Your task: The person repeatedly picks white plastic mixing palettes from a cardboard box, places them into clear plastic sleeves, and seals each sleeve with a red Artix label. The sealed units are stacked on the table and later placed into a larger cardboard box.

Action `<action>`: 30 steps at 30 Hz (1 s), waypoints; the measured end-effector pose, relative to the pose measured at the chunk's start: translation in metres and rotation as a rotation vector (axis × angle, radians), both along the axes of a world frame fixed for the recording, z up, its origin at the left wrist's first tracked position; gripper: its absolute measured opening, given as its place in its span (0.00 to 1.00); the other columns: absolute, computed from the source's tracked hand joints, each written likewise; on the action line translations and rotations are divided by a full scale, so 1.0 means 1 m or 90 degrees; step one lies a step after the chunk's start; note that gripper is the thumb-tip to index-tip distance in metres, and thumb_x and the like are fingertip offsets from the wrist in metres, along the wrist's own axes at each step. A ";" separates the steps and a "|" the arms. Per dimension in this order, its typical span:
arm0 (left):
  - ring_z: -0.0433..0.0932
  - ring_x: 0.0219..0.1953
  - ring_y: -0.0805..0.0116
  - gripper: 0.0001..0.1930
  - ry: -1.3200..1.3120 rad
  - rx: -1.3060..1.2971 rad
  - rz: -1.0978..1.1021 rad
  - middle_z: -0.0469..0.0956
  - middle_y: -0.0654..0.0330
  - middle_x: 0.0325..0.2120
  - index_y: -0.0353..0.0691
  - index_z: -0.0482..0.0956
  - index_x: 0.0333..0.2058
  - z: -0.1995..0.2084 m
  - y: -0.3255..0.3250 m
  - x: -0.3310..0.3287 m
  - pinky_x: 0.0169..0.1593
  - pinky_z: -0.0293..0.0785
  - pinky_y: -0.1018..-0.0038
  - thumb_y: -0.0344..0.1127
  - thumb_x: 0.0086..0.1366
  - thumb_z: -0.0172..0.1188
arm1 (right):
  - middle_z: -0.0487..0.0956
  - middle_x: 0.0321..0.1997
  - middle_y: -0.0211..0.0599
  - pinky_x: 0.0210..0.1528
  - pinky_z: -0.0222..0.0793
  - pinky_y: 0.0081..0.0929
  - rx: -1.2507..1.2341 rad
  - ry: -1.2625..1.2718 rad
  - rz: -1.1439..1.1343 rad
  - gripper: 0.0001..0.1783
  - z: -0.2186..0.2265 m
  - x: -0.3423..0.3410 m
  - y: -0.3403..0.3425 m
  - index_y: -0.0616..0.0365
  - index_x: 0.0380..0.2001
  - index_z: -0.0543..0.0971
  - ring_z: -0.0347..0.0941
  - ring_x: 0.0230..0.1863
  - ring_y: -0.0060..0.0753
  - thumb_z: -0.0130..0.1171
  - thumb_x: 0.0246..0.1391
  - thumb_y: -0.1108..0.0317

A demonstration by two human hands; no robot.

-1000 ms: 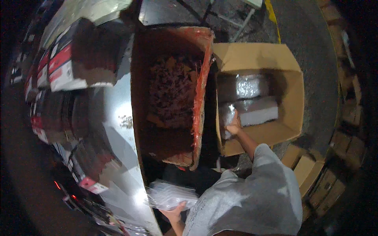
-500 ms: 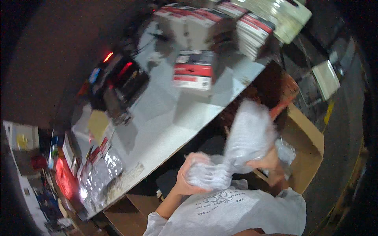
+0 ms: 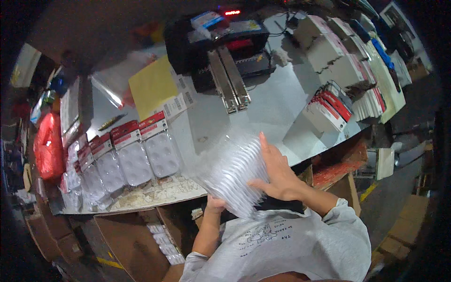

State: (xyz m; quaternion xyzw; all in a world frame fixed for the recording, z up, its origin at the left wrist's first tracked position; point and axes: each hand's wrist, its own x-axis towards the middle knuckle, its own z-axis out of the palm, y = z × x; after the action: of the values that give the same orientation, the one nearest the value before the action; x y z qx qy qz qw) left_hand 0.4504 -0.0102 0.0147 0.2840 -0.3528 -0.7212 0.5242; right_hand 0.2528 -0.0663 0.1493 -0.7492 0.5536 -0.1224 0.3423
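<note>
Between my two hands is a thick stack of thin white plastic trays [image 3: 235,171], tilted at the table's front edge and slightly blurred. My left hand [image 3: 216,205] grips its lower left end, with most of the fingers hidden by the stack. From the right, my right hand [image 3: 278,176] presses against the stack's side, thumb and fingers spread round it. On the table to the left, several bagged white paint palettes [image 3: 161,155] with round wells and red-and-white header cards lie overlapping in a row.
A black machine [image 3: 223,58] with a metal rail track [image 3: 229,82] stands at the back. Folded cards [image 3: 327,110] and card stacks [image 3: 340,66] fill the right. Yellow paper [image 3: 152,87] and a red plastic bag [image 3: 49,148] lie left. Cardboard boxes [image 3: 134,244] stand below the table.
The view has swung round toward the table's left side. The white stack has come from beside the open carton to the table's front edge, still in both hands, with my right hand's grip altered.
</note>
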 end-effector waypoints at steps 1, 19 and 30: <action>0.61 0.56 0.54 0.47 0.010 0.009 -0.001 0.61 0.48 0.54 0.35 0.58 0.56 -0.006 -0.002 0.002 0.60 0.57 0.62 0.59 0.42 0.62 | 0.60 0.52 0.60 0.55 0.52 0.47 -0.005 -0.039 0.019 0.58 -0.003 -0.003 -0.005 0.70 0.62 0.37 0.57 0.53 0.56 0.59 0.44 0.47; 0.62 0.58 0.54 0.46 -0.042 0.007 -0.047 0.61 0.48 0.56 0.33 0.54 0.59 -0.027 -0.007 -0.001 0.61 0.56 0.61 0.51 0.44 0.61 | 0.63 0.52 0.56 0.58 0.54 0.40 -0.001 -0.126 -0.128 0.52 -0.031 -0.015 -0.032 0.64 0.60 0.50 0.59 0.53 0.59 0.65 0.31 0.65; 0.68 0.52 0.60 0.48 -0.038 0.016 0.113 0.69 0.52 0.48 0.30 0.58 0.55 0.050 0.014 -0.033 0.55 0.63 0.65 0.33 0.32 0.72 | 0.63 0.53 0.53 0.53 0.58 0.40 -0.413 -0.145 -0.230 0.50 -0.045 -0.030 0.014 0.67 0.57 0.55 0.62 0.50 0.52 0.67 0.28 0.69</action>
State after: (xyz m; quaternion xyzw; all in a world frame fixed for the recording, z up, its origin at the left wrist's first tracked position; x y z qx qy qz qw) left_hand 0.4175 0.0035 0.0651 0.3422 -0.3325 -0.6676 0.5716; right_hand 0.2227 -0.0525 0.1047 -0.6906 0.5677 -0.4318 0.1200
